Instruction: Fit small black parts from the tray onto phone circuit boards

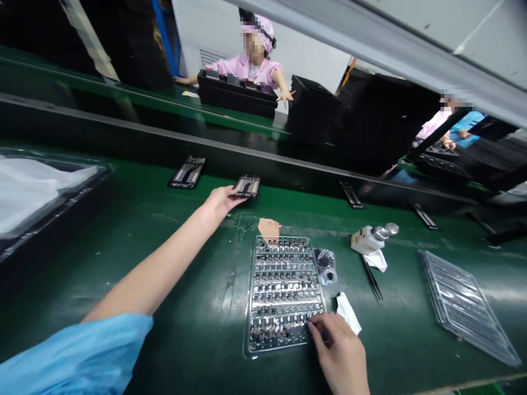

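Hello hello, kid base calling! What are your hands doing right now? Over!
Left hand on black device frame. Right hand at edge of clear plastic tray of small parts. White wipe beside it. Over.

Light blue sleeve point(69, 351), dark green bench point(185, 345), clear tray point(280, 239) with black rows, white wipe point(348, 312), pink smock point(247, 68)

Tray's parts point(283, 293) seem too tiny.

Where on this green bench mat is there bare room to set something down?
Bare green mat lies between the parts tray and the ridged plastic tray, and below the left forearm. Crowded around the right hand, wipe and tweezers.
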### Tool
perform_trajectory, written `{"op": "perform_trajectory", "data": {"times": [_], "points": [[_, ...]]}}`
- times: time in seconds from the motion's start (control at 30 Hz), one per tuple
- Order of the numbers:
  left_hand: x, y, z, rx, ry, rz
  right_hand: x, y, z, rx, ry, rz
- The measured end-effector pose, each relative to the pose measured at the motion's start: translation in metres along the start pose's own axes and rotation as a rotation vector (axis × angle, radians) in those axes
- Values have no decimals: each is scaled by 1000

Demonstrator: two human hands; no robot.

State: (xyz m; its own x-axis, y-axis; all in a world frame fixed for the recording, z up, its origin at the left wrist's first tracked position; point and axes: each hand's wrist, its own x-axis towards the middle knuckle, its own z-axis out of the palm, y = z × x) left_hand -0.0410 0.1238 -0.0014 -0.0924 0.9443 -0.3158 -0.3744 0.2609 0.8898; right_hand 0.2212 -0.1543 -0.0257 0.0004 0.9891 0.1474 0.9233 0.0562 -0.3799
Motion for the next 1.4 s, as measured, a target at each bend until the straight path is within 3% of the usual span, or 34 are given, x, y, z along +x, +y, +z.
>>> {"op": "perform_trajectory", "data": {"times": [0.13, 0.27, 0.37, 0.47, 0.63, 0.7, 0.8, 0.97, 1.13, 1.23, 1.33, 1.4], "points": [[27, 4, 11, 168, 0, 155, -1, -4, 2, -170, 42, -113], [9, -3, -7, 375, 15, 349, -2, -5, 6, -280, 48, -167], [-30, -17, -25, 489, -43, 410, 0, -6, 5, -338, 38, -187], [-89, -35, -38, 559, -162, 450, 7, -11, -5, -319, -20, -140], [-182, -73, -35, 917, -484, 683, 27, -35, -22, 108, -97, 68], [-200, -84, -30, 1022, -632, 846, 37, -50, -19, 321, -188, 94], [-206, -92, -27, 1157, -655, 1000, 51, -69, -6, 579, -402, 73], [-203, -91, -32, 1173, -622, 928, 62, -79, 12, 915, -559, 112], [-201, -82, -33, 942, -686, 676, 61, -74, 11, 1060, -578, 163], [-194, -74, -36, 841, -606, 502, 60, -68, 8, 975, -449, 167], [-185, -66, -40, 755, -471, 344, 62, -58, 5, 753, -276, 176], [-181, -63, -42, 716, -433, 291, 64, -54, 5, 581, -266, 137]]}}
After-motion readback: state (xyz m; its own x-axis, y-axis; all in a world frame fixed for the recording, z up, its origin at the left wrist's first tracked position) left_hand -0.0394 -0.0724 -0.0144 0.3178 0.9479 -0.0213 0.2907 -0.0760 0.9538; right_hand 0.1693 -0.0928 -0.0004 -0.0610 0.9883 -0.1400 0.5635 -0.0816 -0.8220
